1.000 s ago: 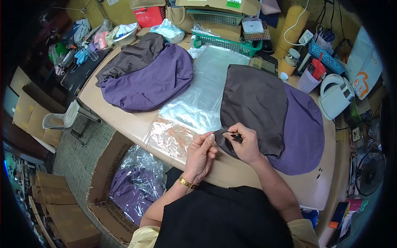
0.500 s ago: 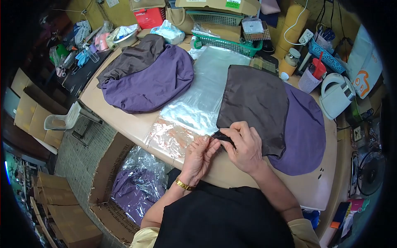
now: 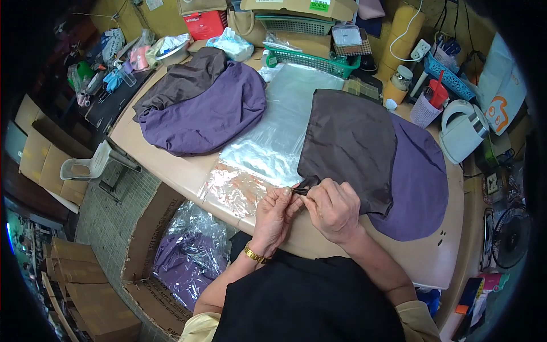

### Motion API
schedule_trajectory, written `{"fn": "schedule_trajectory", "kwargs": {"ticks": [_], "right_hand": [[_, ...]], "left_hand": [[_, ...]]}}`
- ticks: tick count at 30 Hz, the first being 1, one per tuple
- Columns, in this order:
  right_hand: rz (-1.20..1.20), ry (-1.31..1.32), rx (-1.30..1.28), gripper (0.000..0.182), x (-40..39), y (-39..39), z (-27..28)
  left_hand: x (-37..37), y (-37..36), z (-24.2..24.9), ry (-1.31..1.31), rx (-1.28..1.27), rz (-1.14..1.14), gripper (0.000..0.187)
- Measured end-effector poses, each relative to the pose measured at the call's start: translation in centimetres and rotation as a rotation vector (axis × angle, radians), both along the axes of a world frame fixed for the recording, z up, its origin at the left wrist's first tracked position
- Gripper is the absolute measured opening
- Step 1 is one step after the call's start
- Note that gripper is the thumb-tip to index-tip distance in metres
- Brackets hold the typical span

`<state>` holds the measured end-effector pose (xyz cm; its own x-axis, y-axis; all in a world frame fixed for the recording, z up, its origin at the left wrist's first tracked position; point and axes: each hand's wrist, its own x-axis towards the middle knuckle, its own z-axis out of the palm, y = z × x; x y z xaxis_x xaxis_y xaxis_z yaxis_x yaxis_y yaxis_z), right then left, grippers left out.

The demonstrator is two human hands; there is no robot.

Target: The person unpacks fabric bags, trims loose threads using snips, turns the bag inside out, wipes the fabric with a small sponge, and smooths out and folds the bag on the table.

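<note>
A flat brown and purple fabric piece (image 3: pixel 370 154) lies on the beige table (image 3: pixel 171 168) in front of me. My left hand (image 3: pixel 276 214) and my right hand (image 3: pixel 333 208) meet at its near left corner, both pinching the brown fabric's edge between the fingertips. A gold watch sits on my left wrist. A stack of clear plastic bags (image 3: pixel 273 131) lies just left of the fabric, under my left hand's reach.
A heap of purple and brown fabric (image 3: pixel 202 105) lies at the table's far left. Green baskets (image 3: pixel 319 57), a white kettle (image 3: pixel 461 131) and a pink cup (image 3: pixel 427 108) crowd the back. A cardboard box (image 3: pixel 171 256) with bagged purple fabric stands on the floor at left.
The folded-up corner of the brown fabric has been pulled flat toward the table edge. Both hands have closed together on that corner.
</note>
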<state>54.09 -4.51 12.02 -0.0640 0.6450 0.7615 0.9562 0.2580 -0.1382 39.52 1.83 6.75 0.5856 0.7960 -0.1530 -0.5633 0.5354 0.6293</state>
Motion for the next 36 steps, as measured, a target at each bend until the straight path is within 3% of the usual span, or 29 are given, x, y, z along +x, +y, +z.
{"fn": "schedule_trajectory", "kwargs": {"ticks": [8, 11, 13, 14, 15, 16, 17, 19, 21, 22, 24, 26, 28, 30, 34, 36], "right_hand": [[-0.020, -0.049, -0.035, 0.019, -0.1, -0.5, -0.3], [0.032, 0.092, -0.111, 0.020, 0.5, -0.5, -0.5], [-0.085, 0.423, -0.210, 0.034, 1.8, 0.5, 0.0], [-0.152, 0.440, -0.323, 0.052, 2.9, 0.5, 0.5], [-0.198, 0.441, -0.386, 0.056, 4.2, 0.7, -0.2], [-0.243, 0.444, -0.449, 0.059, 5.4, 1.0, -1.3], [-0.278, 0.447, -0.617, 0.053, 6.1, 1.0, -1.7], [-0.274, 0.393, -0.652, 0.048, 6.2, 1.2, -3.7], [-0.244, 0.319, -0.647, 0.034, 5.9, 1.5, -4.9], [-0.241, 0.317, -0.653, 0.034, 5.8, 1.5, -5.3], [-0.266, 0.273, -0.672, 0.029, 5.7, 1.8, -5.7], [-0.271, 0.272, -0.726, 0.028, 5.7, 1.4, -5.4], [-0.275, 0.264, -0.773, 0.027, 6.1, 0.9, -4.2], [-0.111, 0.231, -1.035, 0.028, 6.3, -0.2, -0.8], [-0.157, 0.196, -0.918, 0.032, 5.6, 1.4, 6.3], [-0.135, 0.193, -0.738, 0.036, 6.9, 4.9, 6.0]], "left_hand": [[0.0, -0.4, -0.1, 0.051, 0.078, 0.009, 0.019], [-0.6, -0.9, 1.3, 0.057, 0.086, 0.019, 0.019], [-1.6, -1.2, 2.8, 0.175, 0.090, 0.042, 0.026], [-2.9, -0.9, 3.2, 0.265, 0.137, 0.042, 0.031], [-4.2, -0.1, 3.0, 0.310, 0.208, 0.077, 0.035], [-6.4, 1.8, -0.7, -0.312, 0.123, -0.057, 0.035], [-7.6, 2.9, -0.7, -0.291, 0.160, 0.023, 0.027], [-7.5, 3.6, 0.0, -0.270, 0.196, 0.105, 0.022], [-5.7, 2.9, 1.1, 0.314, 0.361, 0.458, 0.026], [-5.4, 2.6, 0.4, 0.316, 0.355, 0.461, 0.026], [-4.5, 2.5, -1.3, 0.638, 0.781, 0.284, 0.047], [-4.0, 0.4, 0.5, 0.996, 0.899, -0.034, 0.056], [-3.7, -0.7, 1.4, 0.907, 0.840, -0.343, 0.049], [-4.2, -1.1, -2.4, 0.745, 0.949, -0.370, 0.046], [-6.1, -1.2, 1.0, 0.851, 0.956, -0.595, 0.034], [-6.8, -1.6, 2.4, 0.896, 1.000, -0.686, 0.025]]}}
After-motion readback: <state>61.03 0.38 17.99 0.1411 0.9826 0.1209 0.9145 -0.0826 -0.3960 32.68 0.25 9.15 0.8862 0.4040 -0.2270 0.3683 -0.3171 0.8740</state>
